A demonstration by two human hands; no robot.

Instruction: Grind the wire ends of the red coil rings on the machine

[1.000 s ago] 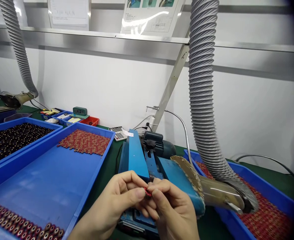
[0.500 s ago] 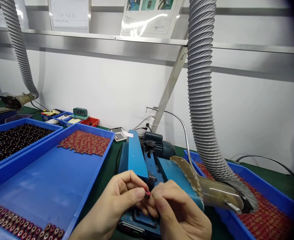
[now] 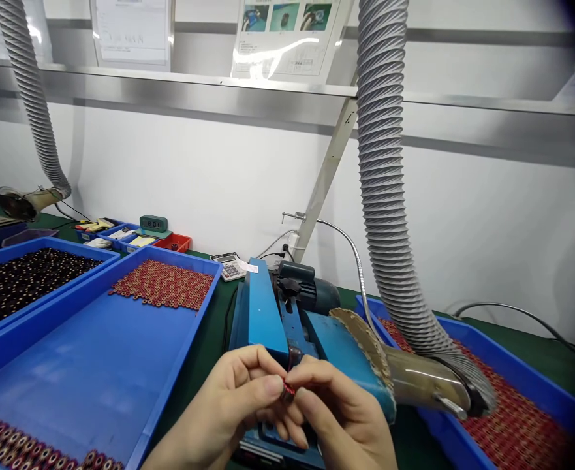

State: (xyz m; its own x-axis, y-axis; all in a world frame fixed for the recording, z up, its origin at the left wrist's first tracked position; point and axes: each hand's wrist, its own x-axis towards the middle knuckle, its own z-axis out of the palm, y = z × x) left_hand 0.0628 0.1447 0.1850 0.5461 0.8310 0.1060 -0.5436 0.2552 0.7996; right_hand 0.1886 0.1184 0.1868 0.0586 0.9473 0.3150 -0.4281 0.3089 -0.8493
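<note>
My left hand (image 3: 233, 405) and my right hand (image 3: 341, 418) meet at the bottom centre, in front of a blue bench machine (image 3: 292, 326). Together their fingertips pinch one small red ring-shaped coil (image 3: 288, 391), held just below the machine's front slot. Most of the coil is hidden by the fingers.
A large blue tray (image 3: 189, 326) at left holds several red coils; another blue tray (image 3: 3, 251) further left holds dark ones. A blue tray (image 3: 536, 385) of red coils lies at right under a grey ribbed extraction hose (image 3: 385, 196). A calculator (image 3: 226, 264) sits behind.
Both hands stay pinched on the coil and have shifted only slightly; the view has tilted a little, so the bench sits slightly lower and leftward in the picture.
</note>
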